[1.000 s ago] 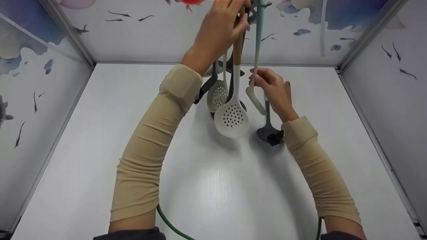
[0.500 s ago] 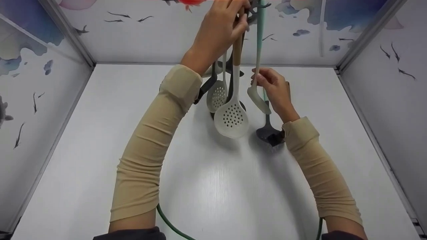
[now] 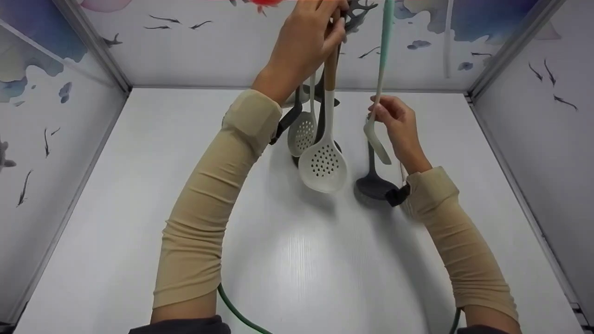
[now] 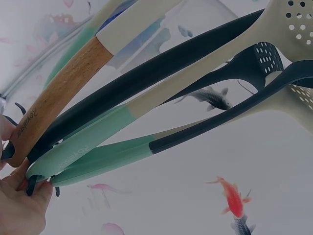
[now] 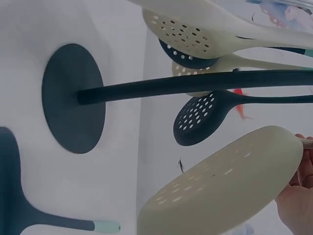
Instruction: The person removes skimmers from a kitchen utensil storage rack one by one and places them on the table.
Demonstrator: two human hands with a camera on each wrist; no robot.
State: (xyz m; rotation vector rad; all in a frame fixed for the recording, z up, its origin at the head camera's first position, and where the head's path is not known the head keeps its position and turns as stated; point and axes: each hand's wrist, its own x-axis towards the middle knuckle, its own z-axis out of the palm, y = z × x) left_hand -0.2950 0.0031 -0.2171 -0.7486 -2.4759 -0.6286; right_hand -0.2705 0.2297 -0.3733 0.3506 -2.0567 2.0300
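At the top of the head view my left hand [image 3: 306, 41] grips the hook end of a dark utensil stand. In the left wrist view its fingers [image 4: 34, 196] lie against the hooks and handle ends. My right hand [image 3: 399, 125] pinches the neck of a cream slotted spoon [image 3: 377, 139] with a mint handle, held upright with its head down, right of the stand. Holes show in that spoon's head in the right wrist view. On the stand hang a white skimmer [image 3: 323, 167] with a wooden handle, a cream slotted spoon [image 3: 302, 134] and several dark utensils.
A dark ladle [image 3: 373, 185] with a mint handle lies on the white table [image 3: 297, 260], below my right hand. The stand's round base [image 5: 56, 122] and upright pole [image 5: 195, 84] show in the right wrist view. Patterned walls enclose the table's back and sides.
My right hand has moved right with the mint-handled slotted spoon, which now hangs further from the stand and its hooks. My left hand has stayed in place.
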